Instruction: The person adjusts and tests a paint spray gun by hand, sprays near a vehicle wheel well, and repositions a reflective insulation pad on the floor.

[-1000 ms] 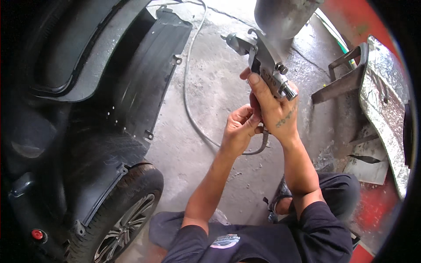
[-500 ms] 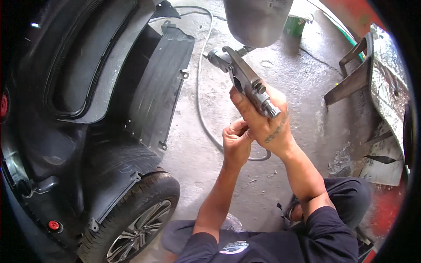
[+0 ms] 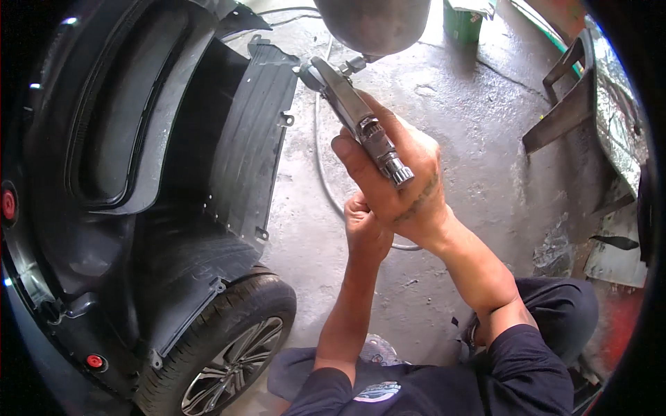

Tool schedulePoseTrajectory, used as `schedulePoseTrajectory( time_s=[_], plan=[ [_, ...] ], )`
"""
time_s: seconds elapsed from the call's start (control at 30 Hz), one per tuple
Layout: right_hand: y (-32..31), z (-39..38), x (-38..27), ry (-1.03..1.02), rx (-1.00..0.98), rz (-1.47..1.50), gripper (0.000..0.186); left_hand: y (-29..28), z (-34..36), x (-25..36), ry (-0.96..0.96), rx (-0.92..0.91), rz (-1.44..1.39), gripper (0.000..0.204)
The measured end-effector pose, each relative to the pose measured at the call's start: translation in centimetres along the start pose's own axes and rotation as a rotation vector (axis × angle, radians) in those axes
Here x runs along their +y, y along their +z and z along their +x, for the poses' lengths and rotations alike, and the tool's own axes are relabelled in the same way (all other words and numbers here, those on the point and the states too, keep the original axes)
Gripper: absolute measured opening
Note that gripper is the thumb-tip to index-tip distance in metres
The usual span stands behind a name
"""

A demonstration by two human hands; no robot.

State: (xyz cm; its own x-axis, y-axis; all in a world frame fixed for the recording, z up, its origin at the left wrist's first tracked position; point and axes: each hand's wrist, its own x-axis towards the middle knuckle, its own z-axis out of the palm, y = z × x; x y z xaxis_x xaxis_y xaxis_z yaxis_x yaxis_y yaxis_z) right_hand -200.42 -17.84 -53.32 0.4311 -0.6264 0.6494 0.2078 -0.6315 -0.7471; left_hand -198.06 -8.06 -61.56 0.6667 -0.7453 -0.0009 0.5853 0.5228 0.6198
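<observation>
My right hand (image 3: 413, 177) is wrapped around a metal spray gun (image 3: 350, 104), its thumb along the near side of the body. The gun points up and left, toward the black car body panel (image 3: 55, 208). A grey paint cup (image 3: 374, 24) is attached at the gun's front by a metal fitting, and the frame's top edge cuts it off. Just below the grip, my left hand (image 3: 368, 225) is closed with its fingers curled against the underside of my right hand. Whatever it holds there is hidden. A grey hose (image 3: 321, 145) runs along the floor and passes behind both hands.
A dark ribbed panel (image 3: 253, 125) with mounting tabs juts from the car beside the gun. The car's wheel (image 3: 236, 367) stands at lower left. A green can (image 3: 463, 26) sits at the back. A dark plastic chair (image 3: 565, 118) is on the right. Wet-looking concrete floor (image 3: 479, 187) lies between.
Both hands have shifted left with the spray gun, bringing its front end closer to the ribbed panel. The paint cup has moved left and up. The view has shifted slightly.
</observation>
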Motion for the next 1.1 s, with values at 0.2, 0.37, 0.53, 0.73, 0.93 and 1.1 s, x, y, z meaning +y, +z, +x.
schedulePoseTrajectory(
  time_s=[0.2, 0.37, 0.53, 0.73, 0.93, 1.1],
  plan=[
    [0.1, 0.4, -0.1, -0.038, 0.017, 0.039, 0.048, -0.2, -0.3, 0.5, 0.063, 0.08, 0.25, 0.017],
    [-1.0, 1.1, 0.1, -0.073, -0.056, 0.026, 0.049, 0.6, 0.0, 0.1, 0.053, 0.117, 0.285, 0.019],
    [-0.1, 1.2, 0.9, -0.139, -0.02, 0.092, 0.052, 0.3, 0.1, 0.0, 0.049, 0.086, 0.075, 0.024],
    [-1.0, 1.7, 1.0, -0.044, 0.023, 0.118, 0.037, 2.1, 0.3, 0.2, 0.086, 0.168, 0.245, 0.022],
    [-2.3, 1.9, 1.1, -0.089, -0.028, 0.062, 0.045, 2.6, 0.3, -0.7, 0.11, 0.166, 0.283, 0.021],
    [-1.9, 1.9, 1.3, -0.193, -0.039, 0.066, 0.044, 2.4, 0.2, -0.4, 0.113, 0.155, 0.238, 0.022]
  ],
)
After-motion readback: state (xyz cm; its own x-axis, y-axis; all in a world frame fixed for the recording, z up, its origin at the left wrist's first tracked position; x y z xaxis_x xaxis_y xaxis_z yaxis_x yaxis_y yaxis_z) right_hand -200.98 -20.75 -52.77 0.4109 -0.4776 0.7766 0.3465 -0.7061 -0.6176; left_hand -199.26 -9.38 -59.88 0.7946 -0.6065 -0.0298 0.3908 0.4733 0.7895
